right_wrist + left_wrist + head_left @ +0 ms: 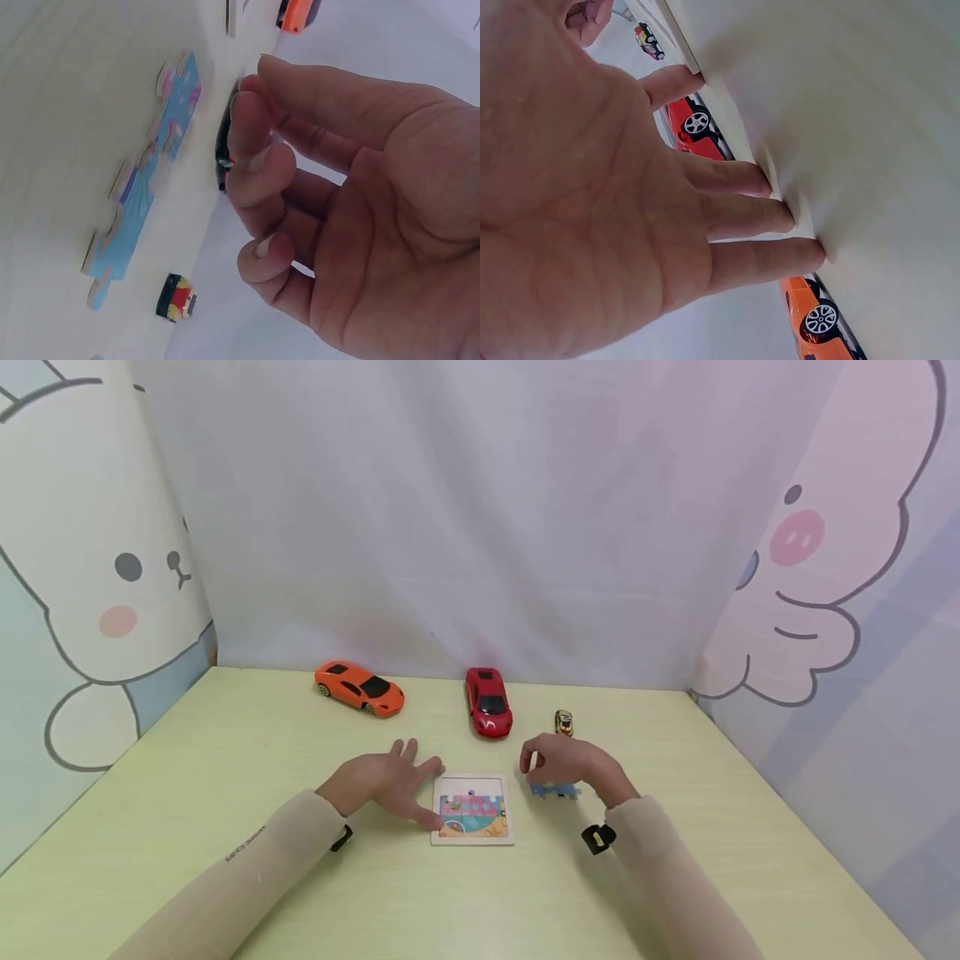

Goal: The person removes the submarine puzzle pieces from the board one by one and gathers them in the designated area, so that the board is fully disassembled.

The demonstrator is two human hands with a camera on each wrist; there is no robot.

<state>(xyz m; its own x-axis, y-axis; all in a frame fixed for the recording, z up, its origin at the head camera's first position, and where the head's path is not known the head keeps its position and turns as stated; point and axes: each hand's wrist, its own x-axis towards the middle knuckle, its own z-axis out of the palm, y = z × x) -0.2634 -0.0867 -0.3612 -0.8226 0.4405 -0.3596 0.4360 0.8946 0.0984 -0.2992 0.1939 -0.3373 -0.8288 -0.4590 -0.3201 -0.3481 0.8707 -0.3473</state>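
Beside left grip (390, 781): puzzle board (473, 809) (pic half-filled).

An orange car (359, 687) stood at the upper left of the table (187, 793), angled toward the middle. A red car (489, 702) sat near the centre top of the table, nose pointing down the frame. Just right of it was a small yellow car (563, 722). A pale curtain (450, 510) hung behind them, with a cartoon rabbit (97, 568) panel at the left edge and another cartoon figure (817, 577) at the right.
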